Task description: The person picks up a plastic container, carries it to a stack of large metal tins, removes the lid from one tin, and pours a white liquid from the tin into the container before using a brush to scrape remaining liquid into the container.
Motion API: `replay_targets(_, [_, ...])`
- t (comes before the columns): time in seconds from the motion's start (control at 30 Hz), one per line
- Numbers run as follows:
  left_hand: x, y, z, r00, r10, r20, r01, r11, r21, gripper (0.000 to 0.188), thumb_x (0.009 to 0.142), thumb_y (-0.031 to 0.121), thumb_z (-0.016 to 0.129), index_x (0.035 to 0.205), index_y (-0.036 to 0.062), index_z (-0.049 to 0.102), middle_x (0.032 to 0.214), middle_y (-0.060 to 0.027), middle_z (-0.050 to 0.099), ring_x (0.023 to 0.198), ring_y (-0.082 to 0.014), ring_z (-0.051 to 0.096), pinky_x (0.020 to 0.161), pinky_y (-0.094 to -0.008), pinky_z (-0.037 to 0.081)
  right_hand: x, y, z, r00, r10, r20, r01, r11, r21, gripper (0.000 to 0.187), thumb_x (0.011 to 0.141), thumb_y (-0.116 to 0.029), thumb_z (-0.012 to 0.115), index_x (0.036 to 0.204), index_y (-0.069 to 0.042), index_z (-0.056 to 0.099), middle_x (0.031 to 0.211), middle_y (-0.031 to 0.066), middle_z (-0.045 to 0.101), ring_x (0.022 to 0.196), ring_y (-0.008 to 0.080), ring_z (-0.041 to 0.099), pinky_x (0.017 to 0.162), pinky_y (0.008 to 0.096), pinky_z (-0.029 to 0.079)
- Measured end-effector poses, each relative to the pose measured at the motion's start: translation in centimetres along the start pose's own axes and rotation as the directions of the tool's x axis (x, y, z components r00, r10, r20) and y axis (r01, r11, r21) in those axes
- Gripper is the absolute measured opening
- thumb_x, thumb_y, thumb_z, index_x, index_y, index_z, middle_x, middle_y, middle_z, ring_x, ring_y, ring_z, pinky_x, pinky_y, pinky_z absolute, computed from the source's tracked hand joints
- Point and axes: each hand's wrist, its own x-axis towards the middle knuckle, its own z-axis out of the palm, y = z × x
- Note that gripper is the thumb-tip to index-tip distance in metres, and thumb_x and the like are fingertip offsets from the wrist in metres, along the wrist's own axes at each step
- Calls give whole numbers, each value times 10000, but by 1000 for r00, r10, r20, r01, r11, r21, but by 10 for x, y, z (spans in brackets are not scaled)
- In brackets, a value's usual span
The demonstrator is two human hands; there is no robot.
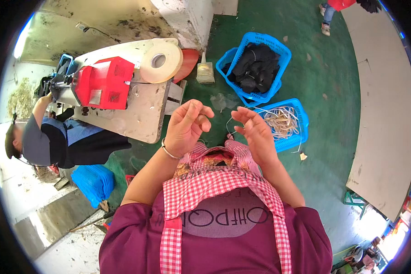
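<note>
My left hand [186, 129], a bangle at its wrist, is raised before my chest. Its thumb lies against the curled fingers; anything pinched there is too small to make out. To its right hovers my right hand [259, 138], its bent fingers and thumb apart and no thing visible in its grasp. A thin pale cord [227, 122] loops down beside its fingertips; whether it touches them I cannot tell. Beyond this hand, a blue basket [303, 119] holds a tangle of cream cords [282, 122]. A checked red and white apron [201, 182] covers my front.
Stacked blue baskets [285, 59] with black cloth pieces [255, 66] stand ahead. At left, a co-worker [36, 141] reaches to a red machine [107, 84] on a bench with a tape roll [162, 61]. A long pale table [379, 114] runs along the right. Another person's leg [328, 20] shows far off.
</note>
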Motion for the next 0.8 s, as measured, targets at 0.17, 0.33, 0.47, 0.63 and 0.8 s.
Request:
replay_targets(0.17, [24, -42, 19, 912, 118, -394, 192, 725, 662, 245, 996, 189, 515, 1095, -20, 597, 1068, -176, 689, 947, -207, 682, 792, -279, 539, 17, -1, -9, 1000, 19, -10, -7, 742, 670, 593, 1028, -461, 278, 1450, -44, 305, 1468, 157, 382, 1362, 264, 362, 1122, 410, 287])
replay_targets(0.33, [44, -80, 5, 986, 96, 133, -129, -54, 990, 554, 1007, 401, 365, 1411, 24, 404, 1507, -205, 330, 1426, -302, 280, 1150, -445, 208, 53, 19, 12, 991, 7, -133, 96, 647, 756, 630, 1023, -496, 240, 1496, -81, 225, 1536, 141, 263, 1429, 269, 227, 1167, 404, 177])
replay_targets(0.47, [86, -85, -79, 944, 186, -272, 328, -434, 839, 474, 962, 306, 393, 1412, 156, 393, 1503, -192, 272, 1401, -403, 216, 1102, -609, 179, 69, 33, 22, 998, 25, -55, 33, 527, 849, 722, 976, -603, 232, 1529, -147, 150, 1589, 99, 145, 1471, 242, 93, 1182, 431, 103])
replay_targets(0.63, [89, -69, -281, 138, 237, -962, 989, -76, 123, 1121, 696, 852, 482, 1538, 205, 124, 1593, -161, 61, 1455, -413, 23, 1093, -686, 80, 83, 54, -15, 845, 238, 479, -397, 879, 264, 739, 953, -509, 464, 1516, -114, 193, 1558, 117, 229, 1449, 240, 185, 1151, 495, 215])
replay_targets(0.8, [112, -97, -412, -20, 83, -996, 986, 164, -6, 1220, 670, 721, 687, 1511, 21, 146, 1555, -222, 184, 1444, -389, 142, 1157, -466, 192, 90, 111, -88, 723, 660, -204, -485, 695, 531, 509, 992, -261, 515, 1422, -33, 367, 1421, 133, 436, 1292, 255, 448, 1049, 418, 403])
